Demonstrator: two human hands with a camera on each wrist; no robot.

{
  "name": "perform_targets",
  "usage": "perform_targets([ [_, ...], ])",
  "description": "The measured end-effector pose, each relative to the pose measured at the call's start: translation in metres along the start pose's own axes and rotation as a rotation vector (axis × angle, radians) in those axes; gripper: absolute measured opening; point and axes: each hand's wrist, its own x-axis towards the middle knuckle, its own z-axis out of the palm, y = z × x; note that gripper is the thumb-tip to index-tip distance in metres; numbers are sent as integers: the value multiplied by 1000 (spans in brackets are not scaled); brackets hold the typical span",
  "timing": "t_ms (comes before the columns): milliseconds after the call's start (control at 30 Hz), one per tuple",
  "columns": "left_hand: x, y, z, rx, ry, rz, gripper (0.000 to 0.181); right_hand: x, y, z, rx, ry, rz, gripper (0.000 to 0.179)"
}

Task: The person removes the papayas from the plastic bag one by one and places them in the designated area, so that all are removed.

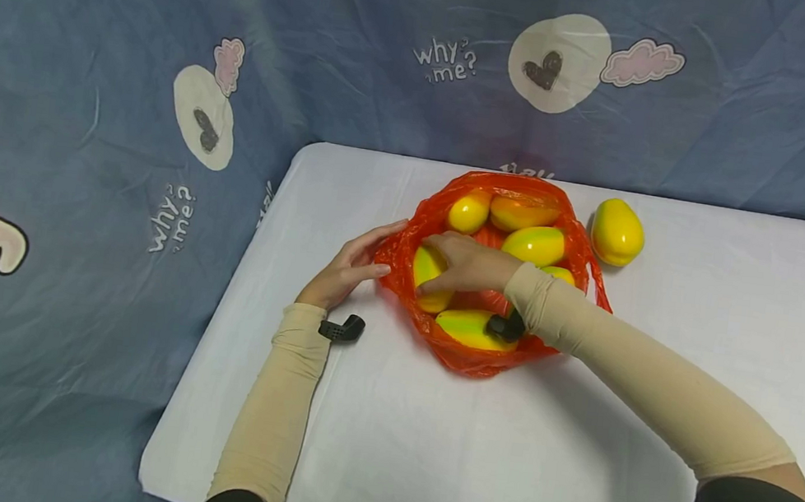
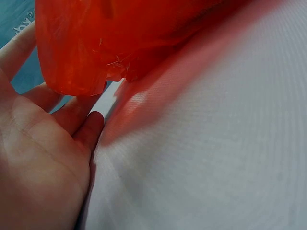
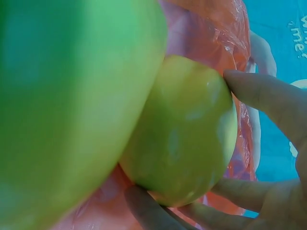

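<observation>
A red plastic bag [image 1: 460, 361] lies wide open on the table, with several yellow mangoes inside. My right hand [image 1: 472, 261] reaches into it and grips a mango [image 1: 427, 267] at the bag's left side. In the right wrist view, thumb and fingers curve around that mango [image 3: 187, 129], while another mango [image 3: 72, 115] fills the left of the picture. My left hand [image 1: 350, 268] rests against the bag's outer left side, its fingers extended. Seen from the left wrist, the red plastic [image 2: 96, 52] sits against those fingers, and the palm holds nothing.
One loose mango [image 1: 617, 232] lies on the white table [image 1: 423, 460], just right of the bag. Blue printed cloth [image 1: 395, 51] hangs behind the table and along its left side. A small black wrist device [image 1: 343, 329] is at my left wrist.
</observation>
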Motion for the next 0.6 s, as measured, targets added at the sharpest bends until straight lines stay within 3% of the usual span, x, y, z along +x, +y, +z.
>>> perform_targets([
  [400,0,0,-1,12,-6,15,67,-1,4,-1,37,40,26,90],
  [600,0,0,-1,9,-4,14,67,-4,9,-1,67,78,-15,90],
])
